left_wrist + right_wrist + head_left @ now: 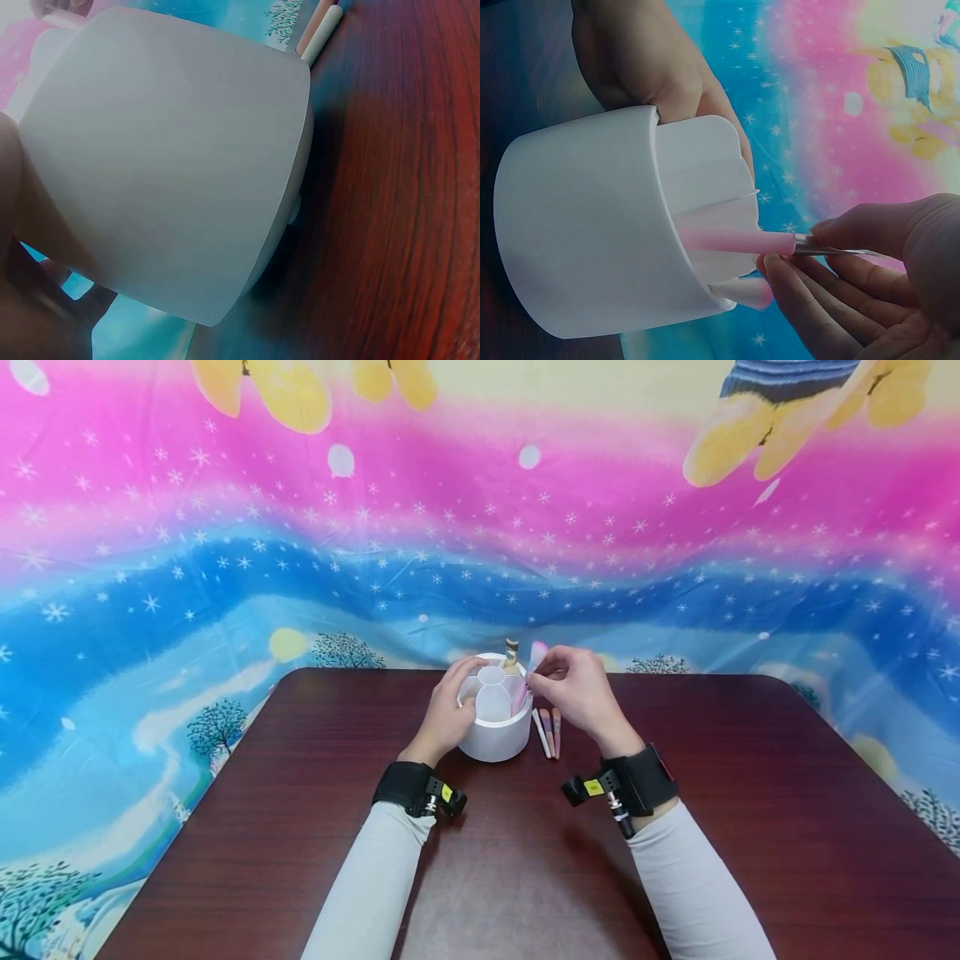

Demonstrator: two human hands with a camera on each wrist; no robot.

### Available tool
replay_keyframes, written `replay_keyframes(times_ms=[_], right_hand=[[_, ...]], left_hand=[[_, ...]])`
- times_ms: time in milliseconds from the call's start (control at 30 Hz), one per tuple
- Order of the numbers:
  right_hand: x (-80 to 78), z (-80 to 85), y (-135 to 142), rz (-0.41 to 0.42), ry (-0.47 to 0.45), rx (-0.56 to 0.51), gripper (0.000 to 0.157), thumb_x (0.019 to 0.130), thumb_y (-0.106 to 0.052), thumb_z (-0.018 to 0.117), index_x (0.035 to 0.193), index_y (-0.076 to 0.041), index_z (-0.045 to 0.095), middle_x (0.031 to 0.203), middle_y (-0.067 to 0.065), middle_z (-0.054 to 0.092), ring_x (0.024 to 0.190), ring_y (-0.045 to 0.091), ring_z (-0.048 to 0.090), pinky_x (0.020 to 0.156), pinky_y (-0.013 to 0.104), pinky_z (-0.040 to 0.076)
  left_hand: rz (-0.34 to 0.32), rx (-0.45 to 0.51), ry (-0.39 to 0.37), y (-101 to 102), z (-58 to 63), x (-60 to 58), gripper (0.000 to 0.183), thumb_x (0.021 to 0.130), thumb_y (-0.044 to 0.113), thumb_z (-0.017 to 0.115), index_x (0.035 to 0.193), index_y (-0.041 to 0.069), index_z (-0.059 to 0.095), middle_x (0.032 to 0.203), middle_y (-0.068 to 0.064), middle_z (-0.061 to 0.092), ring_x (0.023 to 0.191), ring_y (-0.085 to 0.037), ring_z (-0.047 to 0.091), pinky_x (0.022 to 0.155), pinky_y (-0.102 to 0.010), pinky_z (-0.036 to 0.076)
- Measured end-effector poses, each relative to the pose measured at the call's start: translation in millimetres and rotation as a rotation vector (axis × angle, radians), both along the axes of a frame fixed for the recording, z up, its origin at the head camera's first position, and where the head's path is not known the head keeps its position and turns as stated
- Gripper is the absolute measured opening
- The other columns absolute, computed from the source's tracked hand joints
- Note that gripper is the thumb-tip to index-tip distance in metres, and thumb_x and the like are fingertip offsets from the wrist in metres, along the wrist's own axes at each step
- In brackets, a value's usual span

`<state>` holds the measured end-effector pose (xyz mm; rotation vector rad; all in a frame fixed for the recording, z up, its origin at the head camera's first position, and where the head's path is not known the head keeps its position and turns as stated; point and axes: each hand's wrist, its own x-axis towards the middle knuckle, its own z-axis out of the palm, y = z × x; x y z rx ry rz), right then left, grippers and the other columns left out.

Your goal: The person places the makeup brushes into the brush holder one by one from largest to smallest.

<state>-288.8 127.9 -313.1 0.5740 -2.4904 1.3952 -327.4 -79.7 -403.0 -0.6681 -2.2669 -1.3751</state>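
Observation:
A white round organizer [495, 742] with inner compartments stands on the table. My left hand [444, 708] grips its left side, thumb in front and fingers reaching behind the rim. My right hand [581, 692] pinches a makeup brush by its silver ferrule over the organizer's right side. In the right wrist view, the pink handle of that makeup brush [742, 240] points down into a compartment, while my fingers partly hide its head. Beside it, a white-and-pink brush tip [746, 292] shows at the rim. A gold-and-dark item [512, 653] sticks up at the organizer's back.
Three slim makeup brushes [548, 732] lie side by side on the dark wooden table [337, 760], just right of the organizer. A colourful printed cloth [450, 527] hangs behind the table's far edge.

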Motion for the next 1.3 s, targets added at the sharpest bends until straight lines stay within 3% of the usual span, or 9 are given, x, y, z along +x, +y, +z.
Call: replay_keyframes(times_ms=[500,867,1133,1300], right_hand=[[-2.0,3.1,8,-0.101,0.03,0.077,0.015,0.079,-0.017,0.071,0.092,-0.01,0.066,0.083,0.003,0.067,0.071,0.011,0.062,0.064,0.035,0.051],[-5.5,5.9,25,-0.125,0.038,0.017,0.018,0.084,-0.015,0.067,0.099,-0.005,0.064,0.087,0.007,0.067,0.072,0.017,0.064,0.069,0.038,0.051],[-12.5,1.3,37,-0.204,0.05,0.054,0.017,0.085,-0.017,0.066,0.098,-0.007,0.064,0.089,0.007,0.065,0.072,0.018,0.063,0.062,0.037,0.051],[-20.2,-10.7,45,-0.23,0.031,0.12,0.018,0.085,-0.016,0.065,0.099,-0.004,0.064,0.092,0.011,0.065,0.072,0.019,0.063,0.061,0.037,0.052]], left_hand=[[0.005,-0.003,-0.021,0,2.6,3.1,0.065,0.076,-0.012,0.043,0.13,0.023,0.05,0.142,-0.001,0.038,0.128,-0.007,0.027,0.103,-0.049,0.029],[-0.006,0.001,-0.017,0,3.5,4.4,0.065,0.075,-0.013,0.043,0.131,0.021,0.049,0.141,0.006,0.037,0.129,-0.007,0.028,0.102,-0.048,0.03],[-0.009,0.008,-0.003,0,3.9,3.8,0.065,0.074,-0.012,0.043,0.13,0.02,0.05,0.141,0.007,0.037,0.128,-0.009,0.028,0.102,-0.049,0.03],[-0.006,0.001,-0.019,0,3.0,4.5,0.065,0.075,-0.012,0.042,0.13,0.022,0.049,0.142,0.005,0.036,0.129,-0.008,0.027,0.102,-0.049,0.03]])
